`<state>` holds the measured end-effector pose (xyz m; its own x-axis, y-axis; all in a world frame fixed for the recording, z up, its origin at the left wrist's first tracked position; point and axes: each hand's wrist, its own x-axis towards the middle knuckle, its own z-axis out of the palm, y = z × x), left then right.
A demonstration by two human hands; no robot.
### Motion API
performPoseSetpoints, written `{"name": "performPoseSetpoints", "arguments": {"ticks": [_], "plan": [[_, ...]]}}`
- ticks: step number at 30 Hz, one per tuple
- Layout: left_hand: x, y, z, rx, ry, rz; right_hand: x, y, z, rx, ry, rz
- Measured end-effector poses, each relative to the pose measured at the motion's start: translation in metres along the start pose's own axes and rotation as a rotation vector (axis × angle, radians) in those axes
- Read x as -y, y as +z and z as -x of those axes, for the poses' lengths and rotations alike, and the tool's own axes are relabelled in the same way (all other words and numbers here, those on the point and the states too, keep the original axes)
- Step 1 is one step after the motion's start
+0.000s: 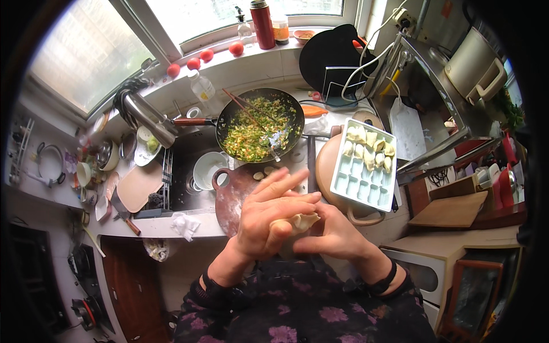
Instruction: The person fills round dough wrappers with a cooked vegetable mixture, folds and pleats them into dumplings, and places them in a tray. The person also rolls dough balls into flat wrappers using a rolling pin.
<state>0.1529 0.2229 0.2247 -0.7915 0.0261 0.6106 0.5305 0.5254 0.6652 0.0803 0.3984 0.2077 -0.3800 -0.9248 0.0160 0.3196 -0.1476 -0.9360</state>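
Observation:
My left hand (263, 214) is in front of my body, its thumb and fingers on a pale dough dumpling (305, 222). My right hand (343, 233) curves round the dumpling's other side. Its thumb is apart from the dough, and its fingers are partly hidden behind the left hand. Beneath and beyond the hands lies a floured red-brown round board (231, 201) with small dough pieces (258, 176) at its far edge. Behind it, a wok (296, 141) holds chopped vegetable filling (244, 137), with chopsticks (235, 97) and a spoon (274, 153) in it.
On my right, a white compartment tray (339, 188) with several dumplings (369, 148) rests on a round tan pan (322, 171). At left are a sink (182, 150) with a white pot (211, 169), a knife (124, 213) and a cutting board (139, 186). Tomatoes (236, 48) line the windowsill.

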Motion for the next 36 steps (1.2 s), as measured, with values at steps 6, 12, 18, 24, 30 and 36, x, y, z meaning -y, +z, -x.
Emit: {"name": "performPoseSetpoints", "arguments": {"ticks": [6,12,18,24,30,36], "plan": [[0.01,0.002,0.003,-0.056,0.1,-0.247,0.005,0.005,0.002,-0.062,0.055,-0.015],[0.005,0.0,0.01,-0.166,0.183,-0.232,0.007,0.003,0.003,-0.121,-0.183,0.295],[0.001,0.006,0.017,-0.106,0.22,-0.263,0.013,0.001,0.006,-0.209,-0.268,0.629],[0.015,0.017,0.016,-0.223,0.19,-0.194,0.006,-0.003,0.002,-0.243,-0.247,0.527],[0.014,0.017,0.013,-0.181,0.068,-0.177,0.003,-0.011,0.004,-0.231,-0.188,0.466],[0.012,0.014,0.011,-0.106,0.186,-0.243,0.006,-0.011,0.005,-0.2,-0.218,0.577]]}}
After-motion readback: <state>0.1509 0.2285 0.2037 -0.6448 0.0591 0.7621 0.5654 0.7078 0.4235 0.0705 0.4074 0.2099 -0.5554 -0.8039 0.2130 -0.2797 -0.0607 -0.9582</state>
